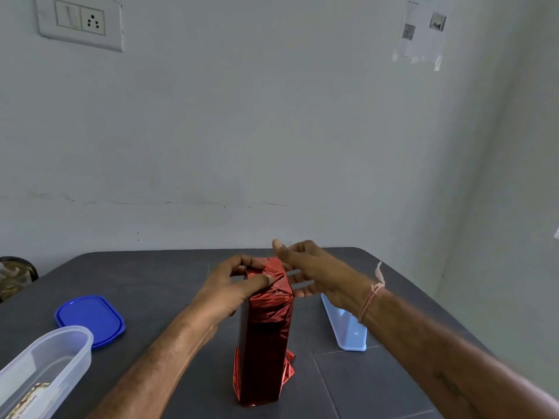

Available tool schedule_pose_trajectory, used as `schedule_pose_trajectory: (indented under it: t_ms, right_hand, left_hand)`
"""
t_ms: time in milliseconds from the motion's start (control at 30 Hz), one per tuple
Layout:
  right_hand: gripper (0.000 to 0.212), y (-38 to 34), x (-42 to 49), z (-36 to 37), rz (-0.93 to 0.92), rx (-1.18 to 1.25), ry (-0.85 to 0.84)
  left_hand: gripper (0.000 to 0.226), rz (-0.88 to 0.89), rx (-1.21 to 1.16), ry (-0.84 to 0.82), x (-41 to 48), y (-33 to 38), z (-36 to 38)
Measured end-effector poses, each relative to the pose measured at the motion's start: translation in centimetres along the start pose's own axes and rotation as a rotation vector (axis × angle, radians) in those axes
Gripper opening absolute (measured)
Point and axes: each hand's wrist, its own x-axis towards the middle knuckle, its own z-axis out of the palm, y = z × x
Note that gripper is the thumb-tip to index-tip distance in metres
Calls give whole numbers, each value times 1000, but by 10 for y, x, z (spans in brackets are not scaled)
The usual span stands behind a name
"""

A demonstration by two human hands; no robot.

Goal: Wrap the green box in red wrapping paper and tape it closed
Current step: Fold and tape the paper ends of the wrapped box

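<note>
A tall box wrapped in shiny red paper [266, 343] stands upright on the dark table [151, 282]; no green shows. The paper is folded over its top end, and loose paper flares out at the bottom. My left hand [239, 282] grips the top of the box, thumb pressing the folded flaps and fingers curled over the far side. My right hand [305, 267] is at the top right edge, fingers straight and spread against the paper, thumb raised. No tape is visible.
A blue lid [90, 319] lies at the left, with a clear plastic container [45, 367] in front of it at the near left edge. A light blue plastic piece [344, 325] lies right of the box, under my right wrist. A wall is close behind the table.
</note>
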Motion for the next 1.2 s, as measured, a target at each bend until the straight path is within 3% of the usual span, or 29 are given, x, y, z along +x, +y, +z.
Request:
schedule_pose_trajectory:
  t_ms: [633,933,1200]
  right_hand:
    - [55,22,7,17,-70,222,159]
    - [56,28,11,22,-97,259,210]
    - [41,19,5,3,-52,201,93]
  left_hand:
    - [18,14,-31,18,-2,2,4]
    - [12,-64,-30,69,-1,7,7]
    - [15,-78,-23,74,-4,13,13]
